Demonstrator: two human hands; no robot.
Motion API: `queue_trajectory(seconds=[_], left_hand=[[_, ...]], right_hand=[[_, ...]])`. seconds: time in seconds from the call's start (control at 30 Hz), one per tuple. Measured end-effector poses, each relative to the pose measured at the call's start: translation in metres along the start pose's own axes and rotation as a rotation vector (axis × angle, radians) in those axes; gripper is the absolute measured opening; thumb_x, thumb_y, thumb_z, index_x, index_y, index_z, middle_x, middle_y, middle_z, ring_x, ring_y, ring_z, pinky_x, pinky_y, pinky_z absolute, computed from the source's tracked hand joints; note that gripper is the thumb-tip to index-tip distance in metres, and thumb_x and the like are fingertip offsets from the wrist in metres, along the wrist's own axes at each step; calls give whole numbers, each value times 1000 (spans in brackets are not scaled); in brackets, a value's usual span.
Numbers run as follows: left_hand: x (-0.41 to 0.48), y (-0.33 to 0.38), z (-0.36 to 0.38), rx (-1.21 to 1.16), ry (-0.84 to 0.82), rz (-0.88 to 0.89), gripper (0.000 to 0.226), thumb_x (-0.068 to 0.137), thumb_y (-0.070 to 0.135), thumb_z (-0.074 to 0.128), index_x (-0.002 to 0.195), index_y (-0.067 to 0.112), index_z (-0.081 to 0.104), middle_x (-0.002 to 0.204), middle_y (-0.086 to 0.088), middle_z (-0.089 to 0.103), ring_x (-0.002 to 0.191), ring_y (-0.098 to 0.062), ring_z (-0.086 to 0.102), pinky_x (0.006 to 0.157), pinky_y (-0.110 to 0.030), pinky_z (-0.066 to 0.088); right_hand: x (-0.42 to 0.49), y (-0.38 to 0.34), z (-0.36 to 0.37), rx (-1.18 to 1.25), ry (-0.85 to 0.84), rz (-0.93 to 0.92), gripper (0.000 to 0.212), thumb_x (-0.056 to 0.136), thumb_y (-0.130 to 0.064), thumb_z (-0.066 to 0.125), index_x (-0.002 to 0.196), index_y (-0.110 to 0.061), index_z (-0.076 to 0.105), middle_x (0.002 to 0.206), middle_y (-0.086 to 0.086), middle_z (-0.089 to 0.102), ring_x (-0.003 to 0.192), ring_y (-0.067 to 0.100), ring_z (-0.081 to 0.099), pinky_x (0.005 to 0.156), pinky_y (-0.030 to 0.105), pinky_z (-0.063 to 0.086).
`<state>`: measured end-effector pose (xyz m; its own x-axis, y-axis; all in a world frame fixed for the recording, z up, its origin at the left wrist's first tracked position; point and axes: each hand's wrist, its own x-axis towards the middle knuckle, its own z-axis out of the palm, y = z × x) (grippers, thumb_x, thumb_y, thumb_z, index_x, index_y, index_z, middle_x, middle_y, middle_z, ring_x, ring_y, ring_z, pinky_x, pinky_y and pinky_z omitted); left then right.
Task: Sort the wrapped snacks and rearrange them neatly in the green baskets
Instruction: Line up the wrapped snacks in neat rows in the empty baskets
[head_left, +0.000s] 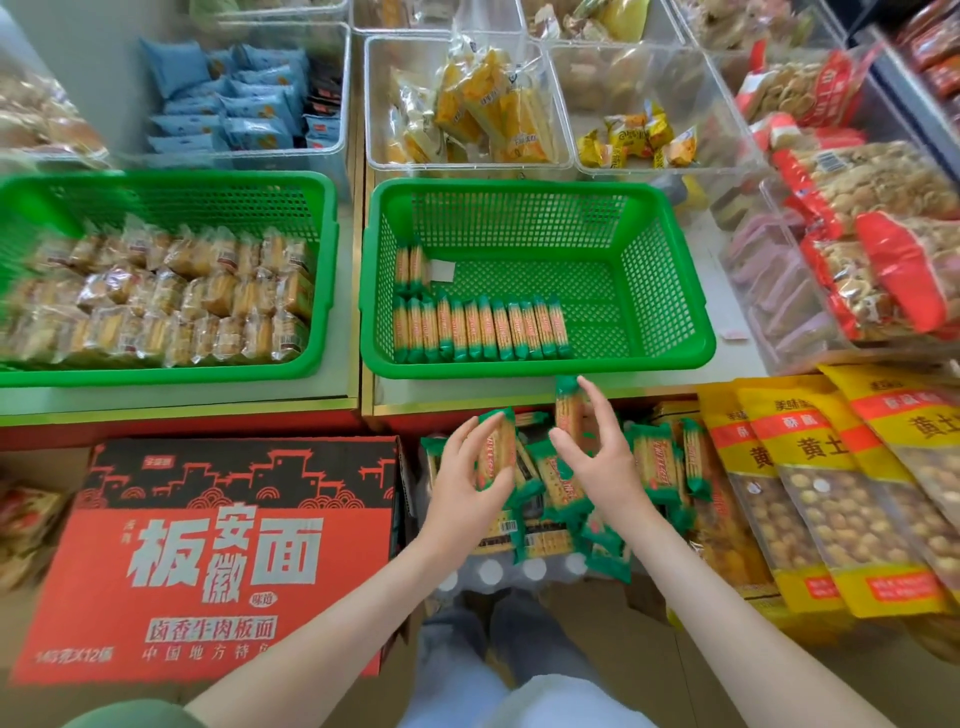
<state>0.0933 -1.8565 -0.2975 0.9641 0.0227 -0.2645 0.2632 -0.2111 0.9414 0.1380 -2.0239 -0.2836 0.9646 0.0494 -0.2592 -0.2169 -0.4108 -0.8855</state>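
Left hand: the left hand has its fingers curled round a green-wrapped pack, held just above the heap. Long axis runs near to far, top end leaning a bit right.
Right hand: the right hand pinches a second pack between thumb and forefinger, other fingers spread loose. That one also runs near to far, far end pointing at the basket's near rim.
Loose pile: a loose pile of the same packs sits under both hands, below the table edge, lying every which way.
Right basket: the right green basket on the table has a row of packs side by side along its near wall, each one lengthwise near to far. Two more packs sit in the far left corner, same direction.
Left basket: the left green basket is full of clear-wrapped snacks.
Nearby: red carton to the left, yellow bags to the right.
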Motion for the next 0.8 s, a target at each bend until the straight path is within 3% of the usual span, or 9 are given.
queue_trajectory(seconds=[0.13, 0.2, 0.27, 0.37, 0.47, 0.53, 0.63, 0.7, 0.8], left_hand=[[7, 23, 14, -242, -50, 30, 52, 93, 15, 61, 136, 38, 41, 138, 16, 45, 127, -1, 45, 100, -25, 44], [15, 40, 19, -344, -85, 20, 46, 95, 10, 58, 134, 28, 41, 130, 16, 52, 119, 0, 53, 95, -24, 47], [26, 49, 21, -354, -126, 26, 42, 96, 13, 57, 132, 27, 42, 129, 13, 53, 118, 1, 54, 95, -23, 47], [49, 57, 22, -265, -212, 18, 48, 94, 40, 55, 140, 33, 40, 146, 10, 43, 134, -4, 41, 110, -38, 38], [75, 68, 16, -64, -263, 19, 41, 94, 60, 37, 133, 52, 41, 151, 23, 19, 145, -2, 11, 117, -41, 21], [97, 66, 10, 264, -202, 147, 48, 97, 62, 26, 139, 44, 39, 154, 17, 19, 145, -2, 0, 119, -39, 7], [132, 47, -2, 892, -108, 262, 72, 91, 68, 6, 153, 34, 17, 162, 0, 7, 147, -13, -13, 117, -40, -15], [150, 39, -8, 1115, -94, 205, 74, 89, 68, 1, 153, 33, 4, 162, -5, -2, 147, -20, -16, 115, -43, -19], [166, 37, -10, 1198, -92, 155, 76, 87, 71, 2, 154, 34, 1, 161, -7, -3, 148, -23, -12, 116, -49, -15]], right_hand=[[-6, -21, -7, 238, -196, 71, 57, 92, -28, 62, 136, -52, 36, 133, -23, 46, 121, -12, 44, 99, 17, 41], [-2, -27, -11, 405, -273, 144, 52, 88, -30, 62, 126, -60, 42, 134, -20, 50, 124, -3, 48, 101, 24, 43], [9, -30, -19, 522, -279, 191, 51, 88, -25, 61, 126, -55, 44, 131, -15, 56, 121, 5, 54, 98, 31, 47], [34, -32, -35, 542, -313, 188, 65, 83, -27, 67, 138, -43, 37, 128, -7, 62, 119, 14, 58, 98, 42, 48], [66, -35, -47, 550, -289, 190, 83, 77, -27, 74, 147, -31, 29, 132, 2, 60, 119, 21, 58, 101, 47, 46], [97, -34, -55, 533, -188, 203, 81, 80, -22, 73, 146, -32, 28, 134, 5, 57, 118, 21, 58, 100, 45, 46], [146, -30, -67, 381, -96, 189, 74, 90, -15, 65, 146, -37, 23, 137, 8, 51, 118, 22, 55, 104, 46, 42], [174, -26, -70, 244, -81, 214, 74, 91, -12, 63, 148, -32, 19, 135, 11, 49, 115, 22, 52, 105, 41, 38], [198, -16, -69, 74, -147, 287, 76, 93, -9, 60, 152, -24, 13, 138, 16, 46, 112, 21, 48, 97, 31, 35]])
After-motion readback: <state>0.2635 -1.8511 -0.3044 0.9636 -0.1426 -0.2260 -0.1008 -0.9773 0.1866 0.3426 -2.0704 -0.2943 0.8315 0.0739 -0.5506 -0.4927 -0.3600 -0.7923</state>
